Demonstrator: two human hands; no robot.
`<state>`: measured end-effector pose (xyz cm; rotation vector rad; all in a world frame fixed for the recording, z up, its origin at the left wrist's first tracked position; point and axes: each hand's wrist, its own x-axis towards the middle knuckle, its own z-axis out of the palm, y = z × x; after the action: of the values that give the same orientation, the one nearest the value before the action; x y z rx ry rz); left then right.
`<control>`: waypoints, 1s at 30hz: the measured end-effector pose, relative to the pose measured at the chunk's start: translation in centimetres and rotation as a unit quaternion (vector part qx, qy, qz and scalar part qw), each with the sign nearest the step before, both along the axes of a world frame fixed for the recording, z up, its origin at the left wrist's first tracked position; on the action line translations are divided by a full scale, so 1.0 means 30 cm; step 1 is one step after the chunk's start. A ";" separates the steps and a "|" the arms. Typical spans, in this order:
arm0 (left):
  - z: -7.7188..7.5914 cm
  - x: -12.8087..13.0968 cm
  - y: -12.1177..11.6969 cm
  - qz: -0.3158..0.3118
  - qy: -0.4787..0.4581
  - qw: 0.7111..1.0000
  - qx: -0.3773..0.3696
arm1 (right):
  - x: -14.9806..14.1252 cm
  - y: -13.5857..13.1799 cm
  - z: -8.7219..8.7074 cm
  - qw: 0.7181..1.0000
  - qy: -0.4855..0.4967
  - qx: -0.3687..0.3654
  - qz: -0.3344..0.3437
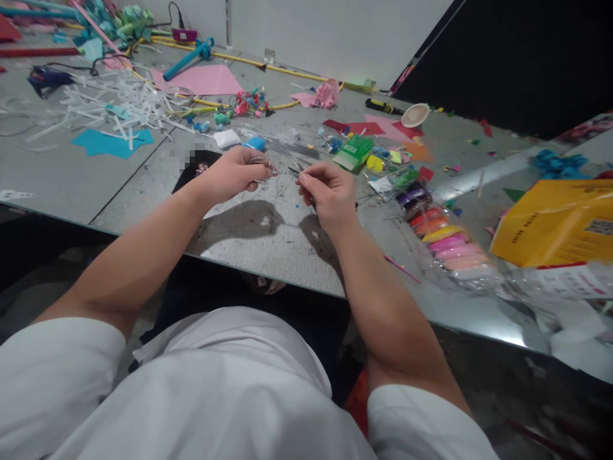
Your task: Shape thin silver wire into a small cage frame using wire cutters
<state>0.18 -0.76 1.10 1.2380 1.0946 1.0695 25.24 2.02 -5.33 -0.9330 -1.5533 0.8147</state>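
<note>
Both hands are raised over the near part of the grey table, close together. My left hand (239, 172) is closed, pinching a loop of thin silvery wire (262, 161) between thumb and fingers. The wire reaches across the small gap toward my right hand (330, 191). Those fingers are wrapped round a dark narrow-tipped tool (294, 170), whose tip meets the wire. Most of the tool is hidden in the palm, so its exact kind does not show. Beneath the hands, their shadows fall on the table (287, 249). A black phone-like object (194, 167) lies behind my left wrist.
Right of my right hand lies a row of coloured clay packs (445, 239), with a yellow package (555, 223) beyond it. A green packet (353, 153) and paper scraps sit ahead. White paper strips (129, 99) and a blue paper piece (112, 142) spread at left.
</note>
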 end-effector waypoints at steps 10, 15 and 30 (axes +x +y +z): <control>0.017 -0.016 -0.009 -0.026 0.060 0.996 0.059 | -0.029 -0.086 0.082 0.999 0.017 0.031 -0.004; 0.009 -0.031 0.002 -0.050 0.140 0.980 0.133 | -0.026 -0.102 0.095 0.996 0.023 0.082 0.014; -0.047 -0.024 0.040 -0.023 0.143 0.967 0.209 | -0.027 -0.104 0.071 0.985 0.013 0.173 -0.006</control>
<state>-0.54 0.44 -0.31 1.7889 1.0778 1.1458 24.43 -1.09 -3.19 -0.6745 -1.6006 0.5217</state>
